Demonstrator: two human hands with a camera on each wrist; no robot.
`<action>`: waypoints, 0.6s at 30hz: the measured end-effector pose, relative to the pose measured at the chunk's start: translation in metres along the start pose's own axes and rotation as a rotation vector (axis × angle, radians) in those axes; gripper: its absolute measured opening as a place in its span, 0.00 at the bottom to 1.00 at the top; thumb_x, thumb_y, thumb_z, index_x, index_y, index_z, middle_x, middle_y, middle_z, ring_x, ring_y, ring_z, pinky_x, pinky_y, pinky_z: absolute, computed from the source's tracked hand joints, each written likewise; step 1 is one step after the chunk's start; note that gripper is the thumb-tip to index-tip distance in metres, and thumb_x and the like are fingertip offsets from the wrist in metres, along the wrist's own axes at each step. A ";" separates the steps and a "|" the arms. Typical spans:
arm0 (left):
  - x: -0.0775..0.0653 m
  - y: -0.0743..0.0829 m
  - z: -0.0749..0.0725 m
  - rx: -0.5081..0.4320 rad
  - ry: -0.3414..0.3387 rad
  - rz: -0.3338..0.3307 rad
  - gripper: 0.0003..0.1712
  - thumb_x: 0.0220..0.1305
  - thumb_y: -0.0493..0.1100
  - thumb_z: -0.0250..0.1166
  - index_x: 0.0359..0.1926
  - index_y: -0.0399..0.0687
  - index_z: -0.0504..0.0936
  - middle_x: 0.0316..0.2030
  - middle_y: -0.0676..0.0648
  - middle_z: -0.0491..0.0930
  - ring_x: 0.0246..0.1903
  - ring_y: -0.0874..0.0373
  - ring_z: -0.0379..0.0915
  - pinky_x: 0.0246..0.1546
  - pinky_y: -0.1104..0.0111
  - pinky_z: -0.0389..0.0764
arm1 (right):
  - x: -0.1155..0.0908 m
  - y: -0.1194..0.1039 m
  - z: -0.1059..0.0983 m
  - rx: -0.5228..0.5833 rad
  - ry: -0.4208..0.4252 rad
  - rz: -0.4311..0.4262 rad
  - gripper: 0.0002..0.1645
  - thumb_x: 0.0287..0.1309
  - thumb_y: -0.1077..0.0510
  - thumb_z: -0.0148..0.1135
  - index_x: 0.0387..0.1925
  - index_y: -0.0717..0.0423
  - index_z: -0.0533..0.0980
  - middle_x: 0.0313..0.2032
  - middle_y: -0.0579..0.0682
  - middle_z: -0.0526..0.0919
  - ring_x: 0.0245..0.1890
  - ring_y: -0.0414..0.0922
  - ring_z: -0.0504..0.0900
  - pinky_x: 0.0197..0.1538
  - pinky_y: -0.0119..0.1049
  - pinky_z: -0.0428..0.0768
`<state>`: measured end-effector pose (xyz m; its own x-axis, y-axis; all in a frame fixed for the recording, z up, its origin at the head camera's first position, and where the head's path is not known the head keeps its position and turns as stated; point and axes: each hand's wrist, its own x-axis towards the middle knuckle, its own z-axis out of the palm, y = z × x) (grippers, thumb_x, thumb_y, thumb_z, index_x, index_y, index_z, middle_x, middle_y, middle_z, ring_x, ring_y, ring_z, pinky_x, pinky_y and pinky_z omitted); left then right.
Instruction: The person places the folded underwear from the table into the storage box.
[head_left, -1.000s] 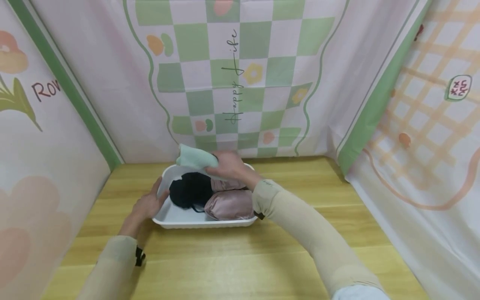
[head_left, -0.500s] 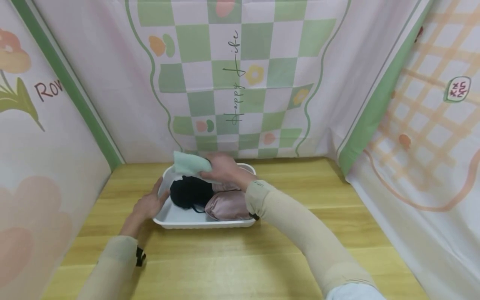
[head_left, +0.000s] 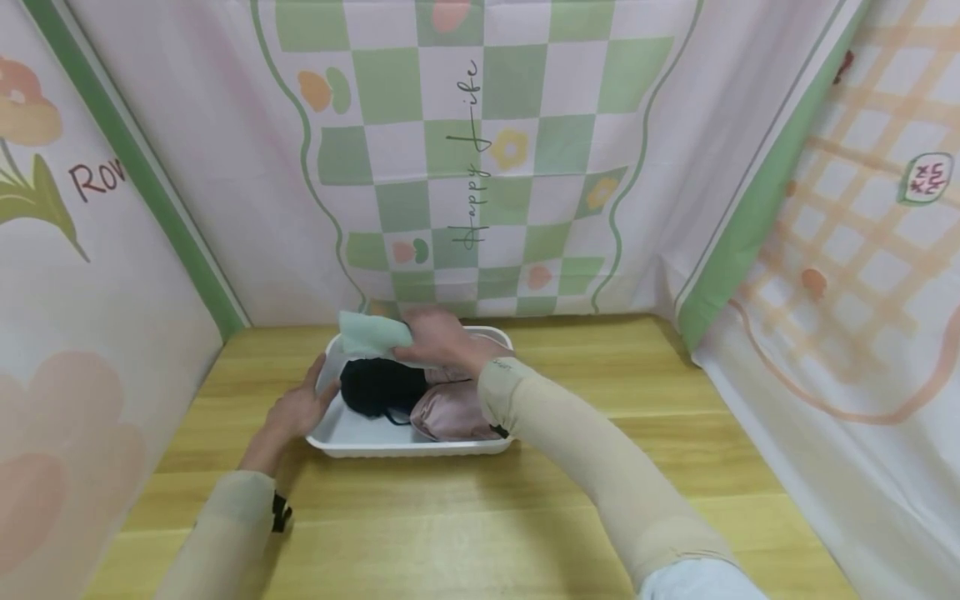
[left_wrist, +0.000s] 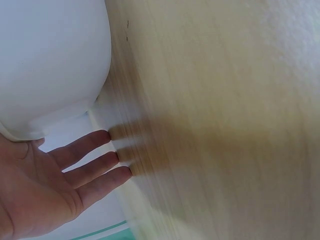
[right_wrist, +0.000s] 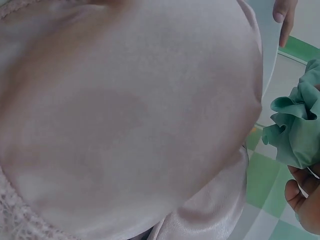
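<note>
A white plastic tray [head_left: 408,450] stands on the table near the back wall. My left hand [head_left: 298,408] holds its left rim, thumb over the edge; in the left wrist view, three fingers [left_wrist: 95,169] stretch outside the tray wall. Above the tray's back part, my right hand [head_left: 438,337] grips a soft mint-green cloth item [head_left: 372,335], seen crumpled in the right wrist view. A black fabric bundle [head_left: 381,387] with a thin strap lies inside at centre-left. Beside it lies a pink satin bra [head_left: 450,412], its smooth cup [right_wrist: 135,110] lace-edged; my right forearm hides part of it.
The wood-grain table [head_left: 450,525] extends in front of the tray and to both sides. A green-and-white checked cloth [head_left: 510,83] hangs close behind the tray. Printed hangings [head_left: 97,333] enclose the left and right sides.
My right hand has moved left and down with the mint-green cloth item, bringing it lower over the tray's back left part. The left hand and tray have stayed put.
</note>
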<state>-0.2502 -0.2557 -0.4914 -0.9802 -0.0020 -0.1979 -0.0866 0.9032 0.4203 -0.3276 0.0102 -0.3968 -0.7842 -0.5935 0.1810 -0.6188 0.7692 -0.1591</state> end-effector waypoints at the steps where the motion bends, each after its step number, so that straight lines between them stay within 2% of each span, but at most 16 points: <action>1: 0.000 0.000 0.000 0.001 0.000 0.000 0.46 0.74 0.72 0.28 0.80 0.54 0.27 0.69 0.21 0.59 0.62 0.22 0.65 0.58 0.34 0.71 | 0.001 0.000 0.001 -0.013 0.002 -0.006 0.20 0.53 0.37 0.65 0.33 0.47 0.73 0.30 0.43 0.78 0.30 0.43 0.76 0.32 0.39 0.76; 13: -0.002 0.000 -0.002 0.008 0.002 0.003 0.48 0.71 0.75 0.26 0.80 0.55 0.28 0.68 0.21 0.62 0.61 0.22 0.67 0.56 0.34 0.72 | 0.012 -0.005 0.013 -0.148 -0.023 -0.025 0.22 0.54 0.35 0.64 0.35 0.47 0.77 0.32 0.44 0.82 0.34 0.44 0.79 0.40 0.42 0.80; 18: -0.002 0.001 -0.002 0.017 0.005 0.006 0.46 0.74 0.72 0.29 0.80 0.54 0.28 0.67 0.21 0.63 0.60 0.22 0.68 0.55 0.35 0.73 | 0.015 -0.008 0.016 -0.197 -0.060 -0.022 0.24 0.53 0.33 0.64 0.38 0.47 0.78 0.34 0.45 0.84 0.38 0.46 0.81 0.44 0.44 0.81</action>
<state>-0.2484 -0.2559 -0.4892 -0.9816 0.0019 -0.1910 -0.0773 0.9104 0.4064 -0.3352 -0.0087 -0.4080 -0.7758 -0.6187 0.1237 -0.6194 0.7842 0.0377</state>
